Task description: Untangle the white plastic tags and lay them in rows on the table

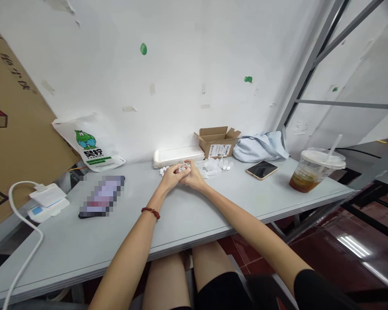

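My left hand (173,177) and my right hand (193,175) meet over the back middle of the table, fingers curled together. Between them shows a bunch of small whitish pieces (184,166), partly covered by the fingers; their exact kind is too small to make out. Just left of my hands lie a few small white pieces (162,171). Clear plastic bags with white pieces (213,166) lie right beside my right hand. Behind my hands rests a stack of flat white trays or boxes (180,155).
An open cardboard box (218,142) and a light blue cloth bag (261,146) stand against the wall. To the right are a phone (261,170) and a drink cup (313,170). On the left are a blurred-screen phone (102,196), a white charger (48,201) and a printed bag (90,144).
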Demonstrator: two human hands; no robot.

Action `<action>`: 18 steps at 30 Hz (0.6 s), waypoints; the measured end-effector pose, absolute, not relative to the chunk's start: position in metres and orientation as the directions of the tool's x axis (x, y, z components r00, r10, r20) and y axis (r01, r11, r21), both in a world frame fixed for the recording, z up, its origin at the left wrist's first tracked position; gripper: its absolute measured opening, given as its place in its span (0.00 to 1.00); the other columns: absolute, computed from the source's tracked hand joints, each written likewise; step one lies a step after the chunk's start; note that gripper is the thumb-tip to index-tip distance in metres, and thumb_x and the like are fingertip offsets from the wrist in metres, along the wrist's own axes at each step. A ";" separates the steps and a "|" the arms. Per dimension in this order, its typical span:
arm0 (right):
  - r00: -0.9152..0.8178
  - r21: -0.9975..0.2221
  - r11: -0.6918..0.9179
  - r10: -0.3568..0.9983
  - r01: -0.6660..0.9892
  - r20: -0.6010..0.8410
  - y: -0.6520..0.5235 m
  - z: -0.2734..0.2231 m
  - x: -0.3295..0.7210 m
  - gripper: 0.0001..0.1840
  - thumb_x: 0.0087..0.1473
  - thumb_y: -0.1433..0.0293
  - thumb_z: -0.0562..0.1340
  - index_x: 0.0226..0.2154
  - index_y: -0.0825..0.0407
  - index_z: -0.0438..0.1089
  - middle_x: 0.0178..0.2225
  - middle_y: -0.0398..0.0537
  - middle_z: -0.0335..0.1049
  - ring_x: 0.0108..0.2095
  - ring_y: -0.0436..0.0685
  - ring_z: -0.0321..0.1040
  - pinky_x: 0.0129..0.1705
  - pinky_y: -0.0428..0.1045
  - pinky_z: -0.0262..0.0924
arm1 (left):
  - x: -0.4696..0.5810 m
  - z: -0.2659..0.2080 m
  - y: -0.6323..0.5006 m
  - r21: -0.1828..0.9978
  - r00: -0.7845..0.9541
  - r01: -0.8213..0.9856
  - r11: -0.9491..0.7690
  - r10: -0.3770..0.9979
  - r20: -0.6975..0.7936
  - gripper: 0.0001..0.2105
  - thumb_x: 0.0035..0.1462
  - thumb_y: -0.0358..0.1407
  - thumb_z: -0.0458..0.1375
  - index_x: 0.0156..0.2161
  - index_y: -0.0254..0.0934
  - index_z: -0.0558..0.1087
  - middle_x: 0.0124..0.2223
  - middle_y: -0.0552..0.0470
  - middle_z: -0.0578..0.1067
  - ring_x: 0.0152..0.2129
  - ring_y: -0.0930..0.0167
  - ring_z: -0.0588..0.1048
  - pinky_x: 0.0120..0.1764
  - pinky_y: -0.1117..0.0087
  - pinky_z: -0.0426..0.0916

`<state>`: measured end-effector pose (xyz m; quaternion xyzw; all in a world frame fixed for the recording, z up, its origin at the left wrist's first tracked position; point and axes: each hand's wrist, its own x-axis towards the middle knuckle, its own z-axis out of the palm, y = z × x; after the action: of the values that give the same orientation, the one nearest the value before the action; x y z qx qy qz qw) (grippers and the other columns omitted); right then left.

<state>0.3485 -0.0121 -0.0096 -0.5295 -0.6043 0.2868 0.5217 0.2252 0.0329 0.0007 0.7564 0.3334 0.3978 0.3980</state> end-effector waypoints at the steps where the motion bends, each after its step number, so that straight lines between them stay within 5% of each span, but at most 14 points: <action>1: 0.089 -0.909 0.276 0.944 0.312 0.317 -0.012 -0.010 0.348 0.41 0.31 0.68 0.65 0.50 0.49 0.50 0.30 0.39 0.68 0.25 0.52 0.64 0.28 0.48 0.60 | 0.226 0.001 0.032 0.879 0.458 0.171 -0.445 0.826 0.328 0.18 0.45 0.48 0.61 0.34 0.34 0.76 0.28 0.54 0.72 0.25 0.73 0.67 0.28 0.73 0.60; 8: 0.077 -0.951 0.209 0.970 0.229 0.231 -0.014 -0.008 0.344 0.46 0.30 0.71 0.65 0.54 0.49 0.49 0.31 0.39 0.67 0.25 0.51 0.65 0.29 0.49 0.62 | 0.226 0.008 0.027 0.990 0.441 -0.073 -0.123 0.886 0.142 0.15 0.36 0.43 0.67 0.29 0.34 0.76 0.29 0.51 0.75 0.26 0.72 0.70 0.29 0.72 0.63; 18: 0.040 -0.992 0.103 0.994 0.069 0.106 -0.014 -0.002 0.343 0.40 0.27 0.74 0.68 0.47 0.49 0.56 0.31 0.39 0.66 0.30 0.51 0.66 0.30 0.46 0.62 | 0.228 0.003 0.030 0.993 0.319 -0.061 -0.099 0.941 0.113 0.11 0.32 0.39 0.66 0.24 0.34 0.76 0.22 0.53 0.74 0.21 0.73 0.69 0.26 0.73 0.60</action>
<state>0.3428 -0.0144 -0.0015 -0.5004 -0.5308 0.4450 0.5194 0.2281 0.0301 0.0031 0.5902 0.3729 0.4487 0.5580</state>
